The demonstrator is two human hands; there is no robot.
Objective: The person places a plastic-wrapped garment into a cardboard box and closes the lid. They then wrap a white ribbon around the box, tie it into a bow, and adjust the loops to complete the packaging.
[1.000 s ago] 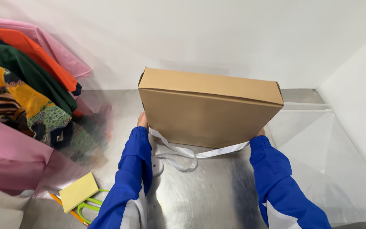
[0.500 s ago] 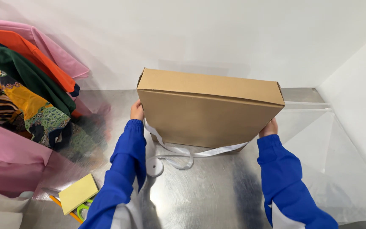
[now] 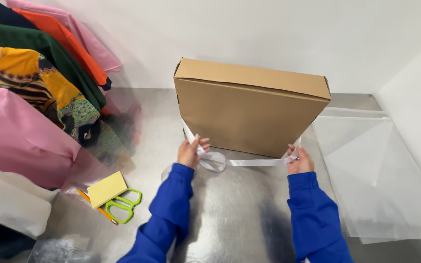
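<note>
Both hands, left hand (image 3: 191,152) and right hand (image 3: 299,159), pinched a white ribbon (image 3: 249,162) at six o'clock of the tilted cardboard box (image 3: 249,114).

Brown box (image 3: 252,112); white ribbon (image 3: 249,162); blue sleeves (image 3: 171,204)

A shiny metal worktable set into a plain white corner.

The brushed steel table (image 3: 249,214) reflects soft, even light and the colours beside it. A white wall (image 3: 249,29) runs behind it, and a second white wall (image 3: 417,92) closes in at the right. Along the left hang garments (image 3: 40,87) in pink, orange, dark green and patterned yellow. Clear plastic sheets (image 3: 381,170) lie flat at the right. Near the left front sit a yellow notepad (image 3: 106,188), green scissors (image 3: 125,205) and a pencil (image 3: 98,209).
</note>
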